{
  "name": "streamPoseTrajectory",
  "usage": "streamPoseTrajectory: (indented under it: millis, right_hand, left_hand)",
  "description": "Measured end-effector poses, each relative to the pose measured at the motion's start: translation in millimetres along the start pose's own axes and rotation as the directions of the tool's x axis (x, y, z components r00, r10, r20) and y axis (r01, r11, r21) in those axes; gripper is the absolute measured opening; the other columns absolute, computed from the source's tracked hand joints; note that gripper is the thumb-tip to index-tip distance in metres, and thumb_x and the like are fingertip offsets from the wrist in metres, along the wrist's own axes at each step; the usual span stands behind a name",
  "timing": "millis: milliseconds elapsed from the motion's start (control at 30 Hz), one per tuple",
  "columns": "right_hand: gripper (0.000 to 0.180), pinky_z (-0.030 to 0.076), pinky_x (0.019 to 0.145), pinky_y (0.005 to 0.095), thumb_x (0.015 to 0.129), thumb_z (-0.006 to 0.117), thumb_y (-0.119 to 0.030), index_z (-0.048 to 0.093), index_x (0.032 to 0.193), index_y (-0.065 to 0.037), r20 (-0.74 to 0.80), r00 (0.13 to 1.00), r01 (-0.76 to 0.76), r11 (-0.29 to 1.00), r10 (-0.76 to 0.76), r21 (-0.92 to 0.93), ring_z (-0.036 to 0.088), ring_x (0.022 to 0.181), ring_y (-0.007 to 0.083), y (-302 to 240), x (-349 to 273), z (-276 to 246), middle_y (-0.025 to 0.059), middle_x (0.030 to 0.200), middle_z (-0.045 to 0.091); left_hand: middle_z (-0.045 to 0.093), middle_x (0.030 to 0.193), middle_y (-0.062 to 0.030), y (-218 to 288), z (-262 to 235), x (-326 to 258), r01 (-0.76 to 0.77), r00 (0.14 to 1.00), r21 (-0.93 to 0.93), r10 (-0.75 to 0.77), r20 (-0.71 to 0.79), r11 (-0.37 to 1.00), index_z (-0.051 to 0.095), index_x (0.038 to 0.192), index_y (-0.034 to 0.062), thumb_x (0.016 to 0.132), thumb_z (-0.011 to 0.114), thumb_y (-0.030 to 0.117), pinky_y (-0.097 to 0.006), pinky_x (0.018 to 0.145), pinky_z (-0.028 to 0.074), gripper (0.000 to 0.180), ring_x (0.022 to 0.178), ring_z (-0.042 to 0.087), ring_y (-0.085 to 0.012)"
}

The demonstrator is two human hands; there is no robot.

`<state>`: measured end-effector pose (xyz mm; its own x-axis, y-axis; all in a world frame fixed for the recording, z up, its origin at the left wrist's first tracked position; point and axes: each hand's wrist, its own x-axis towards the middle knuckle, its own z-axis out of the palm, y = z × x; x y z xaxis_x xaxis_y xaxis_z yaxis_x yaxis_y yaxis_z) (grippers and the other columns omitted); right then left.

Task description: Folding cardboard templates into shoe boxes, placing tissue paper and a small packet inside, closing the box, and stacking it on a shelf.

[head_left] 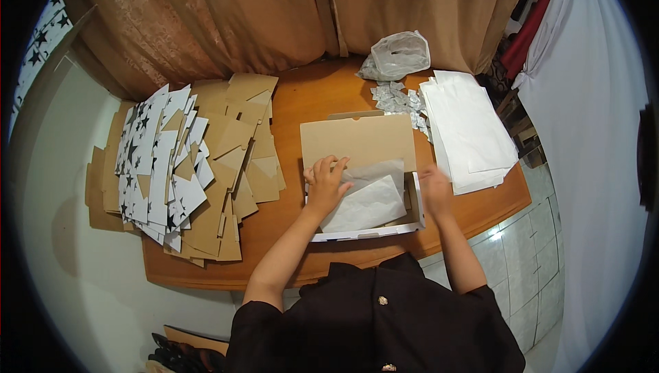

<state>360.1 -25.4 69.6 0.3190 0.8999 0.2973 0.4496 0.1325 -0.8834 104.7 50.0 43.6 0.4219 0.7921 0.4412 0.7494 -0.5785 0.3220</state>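
Brown curtains are hanging behind a wooden table (pixel 302 108) where a person in a dark shirt is working over an open cardboard box (pixel 362 167), its lid standing up at the far side. White tissue paper (pixel 367 201) is lying inside the box, and the left hand (pixel 325 184) is pressing flat on the paper's left part with fingers spread, gripping nothing. The right hand (pixel 435 191) is resting at the box's right wall; it looks blurred, so I cannot tell whether it is pinching the paper's edge or just touching the rim. Judging from this, the box is already folded up and the lining is going in, though the paper is not yet lying smooth and the lid is not yet closed. Left of the box, a big heap of flat box blanks (pixel 185 174), brown and star-printed, is waiting unfolded, so most of the work seems to be ahead. Right of the box, a stack of white paper sheets (pixel 467 129) is lying ready. Beyond the box, small silvery packets (pixel 395 98) and a clear plastic bag (pixel 399 55) are sitting near the curtains.
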Motion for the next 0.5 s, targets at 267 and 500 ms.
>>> streamPoseTrajectory:
  millis: [267,500]
  right_hand:
    - [0.014,0.048,0.049,0.0427,0.074,0.060,-0.019,0.063,0.080,-0.006,0.719,0.688,0.568,0.692,-0.100,-0.447,0.065,0.059,0.0291,-33,-12,96,0.0128,0.065,0.064]
    - [0.010,0.051,0.053,0.0386,0.073,0.058,-0.011,0.065,0.079,-0.008,0.733,0.678,0.608,0.524,0.049,-0.597,0.067,0.064,0.0269,4,6,100,0.0111,0.069,0.066]
  left_hand:
    - [0.054,0.097,0.0022,-3,-9,12,0.020,0.999,-0.061,-0.022,-0.043,0.998,0.069,0.079,0.0192,0.072,0.072,0.025,-0.045,0.085,0.022,0.010,0.103,0.046,-0.0187]
    - [0.055,0.092,0.0040,5,-20,8,-0.037,0.999,-0.067,0.036,-0.013,0.997,0.068,0.077,0.0188,0.073,0.071,0.023,-0.047,0.084,0.022,0.007,0.097,0.050,-0.0171]
